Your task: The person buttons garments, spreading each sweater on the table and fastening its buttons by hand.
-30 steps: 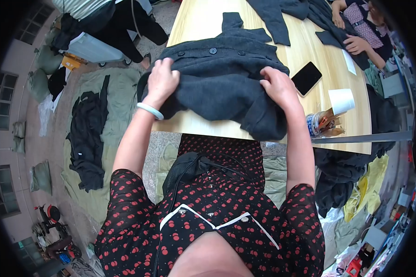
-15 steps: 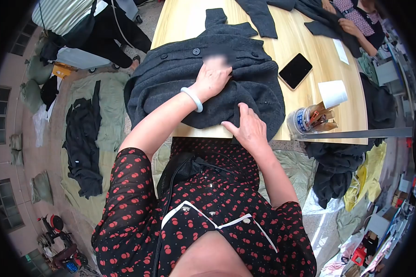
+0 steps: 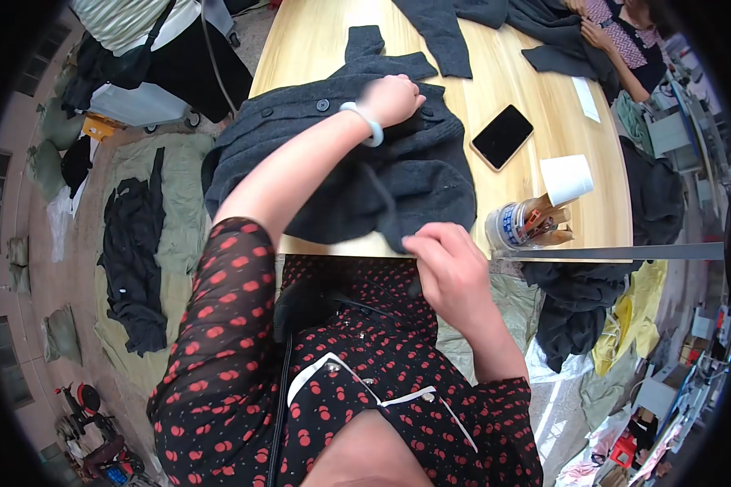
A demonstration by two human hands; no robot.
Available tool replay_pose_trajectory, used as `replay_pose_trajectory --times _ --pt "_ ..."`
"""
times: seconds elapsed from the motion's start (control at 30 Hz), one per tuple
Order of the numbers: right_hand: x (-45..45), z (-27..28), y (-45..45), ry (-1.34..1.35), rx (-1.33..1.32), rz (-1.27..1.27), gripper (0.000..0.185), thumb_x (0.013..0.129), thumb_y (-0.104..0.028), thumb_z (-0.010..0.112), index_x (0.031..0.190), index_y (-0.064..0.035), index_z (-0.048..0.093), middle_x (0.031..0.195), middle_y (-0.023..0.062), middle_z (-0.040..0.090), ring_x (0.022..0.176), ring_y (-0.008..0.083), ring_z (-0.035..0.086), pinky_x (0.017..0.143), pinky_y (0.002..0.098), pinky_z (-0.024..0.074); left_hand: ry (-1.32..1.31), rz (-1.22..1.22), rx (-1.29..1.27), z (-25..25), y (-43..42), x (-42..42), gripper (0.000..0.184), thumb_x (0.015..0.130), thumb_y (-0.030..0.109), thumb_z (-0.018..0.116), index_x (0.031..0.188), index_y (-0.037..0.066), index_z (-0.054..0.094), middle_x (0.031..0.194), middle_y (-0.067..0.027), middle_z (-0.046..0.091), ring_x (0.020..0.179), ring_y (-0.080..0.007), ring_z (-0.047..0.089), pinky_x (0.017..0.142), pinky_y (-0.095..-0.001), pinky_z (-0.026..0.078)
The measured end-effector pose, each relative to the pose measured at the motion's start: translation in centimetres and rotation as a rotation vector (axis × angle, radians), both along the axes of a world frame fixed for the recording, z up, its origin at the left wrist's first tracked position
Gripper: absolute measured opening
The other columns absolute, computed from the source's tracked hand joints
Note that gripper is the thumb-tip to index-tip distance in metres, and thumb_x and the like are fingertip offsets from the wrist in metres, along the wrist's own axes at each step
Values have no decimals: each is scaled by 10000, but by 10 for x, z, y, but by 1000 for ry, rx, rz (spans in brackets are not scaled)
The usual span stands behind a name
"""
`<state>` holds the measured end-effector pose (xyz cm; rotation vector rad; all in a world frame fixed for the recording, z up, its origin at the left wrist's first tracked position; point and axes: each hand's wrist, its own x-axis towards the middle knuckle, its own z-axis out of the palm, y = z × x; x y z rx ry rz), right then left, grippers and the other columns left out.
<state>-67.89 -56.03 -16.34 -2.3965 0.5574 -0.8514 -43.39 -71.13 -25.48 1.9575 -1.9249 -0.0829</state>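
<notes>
the dark grey, buttoned knit garment (image 3: 333, 195) lies along the near edge of the pale wooden table (image 3: 503, 77). your left hand (image 3: 393, 99) is over its far part, fingers bent; its grip cannot be told. your right hand (image 3: 456, 266) pinches its near edge.

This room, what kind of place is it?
Likely a garment workshop: a dark cardigan and other knitwear lie on the table, and dark clothing lies on a floor sheet.
</notes>
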Motion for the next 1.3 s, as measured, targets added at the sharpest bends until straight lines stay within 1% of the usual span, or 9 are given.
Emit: replay_pose_trajectory --times 0.13,0.37,0.57,0.67,0.87,1.03,1.07,1.23,1.3 --pt "5 -14 -21 36 -90 -55 202 708 22 563 880 -70 615 898 77 581 815 260 590 692 365 483 0 153 204 -19 -20 -15 388 766 362 676 1015 67 641 1083 -177 559 1007 -341 571 865 -414 461" --pt "19 -120 -72 168 65 -317 177 819 -47 564 990 -45 610 912 127 625 861 303 605 746 378 490 163 107 310 -16 -4 -8 410 738 372 704 1057 127 621 1128 -174 516 1050 -336 543 904 -409 437" --pt "1 -85 -44 331 -98 -322 321 816 -18 520 1134 -49 552 972 147 586 941 303 556 807 412 462 178 95 355 -14 3 -5 345 731 319 716 997 118 630 1102 -156 523 1044 -333 541 895 -395 439" --pt "-18 -82 -36 450 93 -379 283 831 -27 495 1106 -42 563 949 146 599 922 316 572 798 426 464 194 108 276 -18 8 -6 277 735 274 712 936 100 632 1035 -158 548 1009 -334 553 863 -397 451" --pt "-17 -47 -57 149 -64 -426 175 839 -45 538 998 -67 607 877 141 627 790 342 607 669 407 491 296 3 -111 15 16 3 215 776 202 640 810 9 552 859 -186 599 858 -357 577 719 -425 458" --pt "18 39 -9 -125 -335 152 268 695 12 591 955 -52 606 815 101 603 735 251 606 642 356 496 588 -171 -194 111 72 -13 233 833 212 596 874 1 506 724 -79 526 702 -194 511 658 -315 423" --pt "20 44 -2 -110 -311 203 270 678 16 598 940 -50 600 814 96 598 727 243 603 633 351 495 653 -187 -101 116 83 -14 211 866 206 587 880 11 507 734 3 505 697 -95 447 644 -259 402" --pt "34 13 -57 -87 -204 -116 211 738 59 527 935 -9 560 843 151 592 790 324 587 722 388 476 1254 -147 117 93 105 -16 172 885 170 602 945 14 562 839 33 565 760 -36 490 675 -197 417" --pt "32 5 -63 -107 -152 -176 194 745 64 516 923 1 560 851 158 594 801 328 590 728 385 475 1215 -94 144 93 111 -21 216 873 169 617 1002 -1 583 877 10 594 790 -45 518 706 -196 431"
